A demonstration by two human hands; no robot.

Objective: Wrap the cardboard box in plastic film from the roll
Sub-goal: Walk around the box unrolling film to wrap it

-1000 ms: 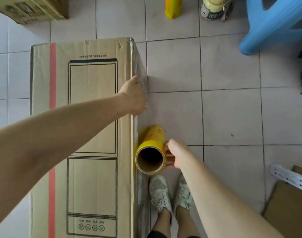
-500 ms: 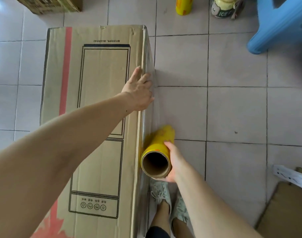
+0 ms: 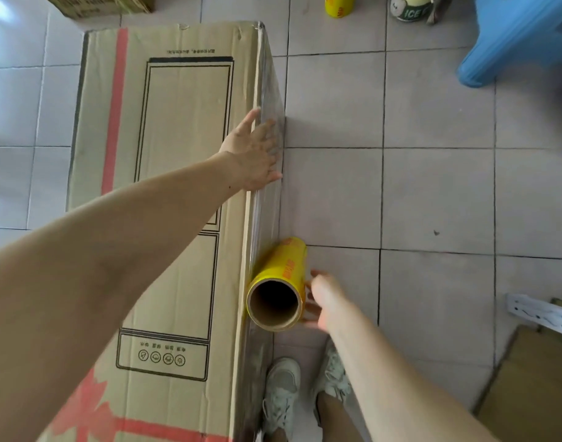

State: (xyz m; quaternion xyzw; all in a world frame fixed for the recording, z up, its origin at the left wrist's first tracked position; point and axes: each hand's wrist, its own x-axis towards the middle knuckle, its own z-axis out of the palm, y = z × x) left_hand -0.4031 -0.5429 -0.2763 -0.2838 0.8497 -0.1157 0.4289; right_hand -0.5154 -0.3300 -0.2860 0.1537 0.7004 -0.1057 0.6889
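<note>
Left hand point(image 3: 254, 154) flat on box point(image 3: 165, 193); right hand point(image 3: 321, 298) beside roll point(image 3: 278, 288).

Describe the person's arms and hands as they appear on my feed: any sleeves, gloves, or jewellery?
Both arms are bare along all of their visible length; no sleeve edge shows. The left hand and right hand wear no gloves, and no ring, watch or bracelet is visible. The right hand is motion-blurred, so small details there are uncertain. The left forearm has a small dark mark near the wrist.
</note>
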